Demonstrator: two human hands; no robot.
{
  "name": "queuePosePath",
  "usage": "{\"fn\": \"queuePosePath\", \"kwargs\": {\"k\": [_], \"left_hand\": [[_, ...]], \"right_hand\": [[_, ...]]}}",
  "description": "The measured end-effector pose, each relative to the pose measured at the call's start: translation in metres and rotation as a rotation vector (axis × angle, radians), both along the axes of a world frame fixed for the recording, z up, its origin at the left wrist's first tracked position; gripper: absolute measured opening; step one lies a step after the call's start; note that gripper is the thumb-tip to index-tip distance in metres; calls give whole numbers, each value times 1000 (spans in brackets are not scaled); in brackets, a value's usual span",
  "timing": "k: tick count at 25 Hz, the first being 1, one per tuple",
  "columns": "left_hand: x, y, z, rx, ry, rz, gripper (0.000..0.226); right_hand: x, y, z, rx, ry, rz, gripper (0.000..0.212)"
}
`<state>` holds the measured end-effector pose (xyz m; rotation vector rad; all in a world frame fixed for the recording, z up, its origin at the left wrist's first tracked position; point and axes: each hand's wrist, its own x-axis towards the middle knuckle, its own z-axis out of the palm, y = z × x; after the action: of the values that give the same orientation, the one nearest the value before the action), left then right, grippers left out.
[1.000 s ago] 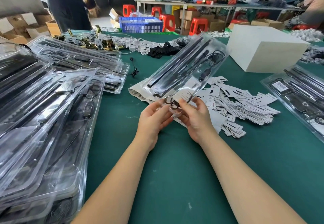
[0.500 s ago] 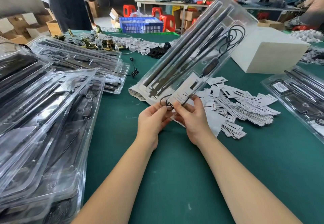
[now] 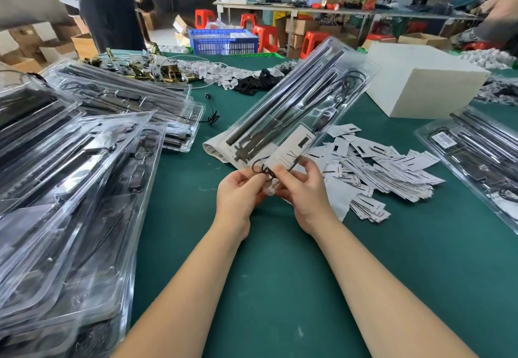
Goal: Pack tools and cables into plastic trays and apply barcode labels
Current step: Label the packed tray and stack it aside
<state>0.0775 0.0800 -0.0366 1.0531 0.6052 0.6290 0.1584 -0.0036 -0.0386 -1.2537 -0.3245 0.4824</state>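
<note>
A green table [image 3: 280,287] fills the lower frame; at the left edge a large heap of clear plastic trays [image 3: 64,189] holding dark tools spills toward the bottom left corner, with more packed trays [image 3: 126,97] behind it at upper left; a white box [image 3: 423,83] sits at upper right, and another packed tray [image 3: 482,155] bearing a barcode label lies along the right edge; in the centre a clear tray [image 3: 297,105] is held tilted up off the table, its far end pointing to the upper right, with long dark rods, a coiled black cable and a white card visible inside it; right of centre a loose pile of barcode labels [image 3: 386,170] lies on the table; a scatter of brass fittings [image 3: 134,69] lies at the upper left beyond the trays; the left hand [image 3: 241,195] and right hand [image 3: 302,189] meet at the tray's near end, the fingers of both curled and pinching its lower edge, where a small black cable loop [image 3: 260,168] sits between the fingertips.
</note>
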Motion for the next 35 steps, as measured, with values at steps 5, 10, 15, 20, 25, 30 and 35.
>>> {"fn": "queuePosePath", "kwargs": {"k": [5, 10, 15, 20, 25, 30, 35], "left_hand": [[0, -11, 2, 227, 192, 191, 70], [-13, 4, 0, 1289, 228, 153, 72], [-13, 9, 4, 1306, 393, -218, 44], [-12, 20, 3, 1204, 428, -369, 49], [-14, 20, 4, 1195, 382, -458, 33], [-16, 12, 2, 1250, 393, -359, 4], [-17, 9, 1, 1155, 333, -277, 14]], "right_hand": [[5, -3, 8, -68, 108, -49, 33], [11, -13, 19, -178, 118, 20, 4], [12, -20, 30, -368, 133, 167, 7], [25, -31, 44, -585, 93, 237, 19], [30, -32, 43, -883, -119, 149, 24], [45, -46, 50, -1024, -287, 169, 19], [43, -54, 47, -1039, -436, 398, 35]]}}
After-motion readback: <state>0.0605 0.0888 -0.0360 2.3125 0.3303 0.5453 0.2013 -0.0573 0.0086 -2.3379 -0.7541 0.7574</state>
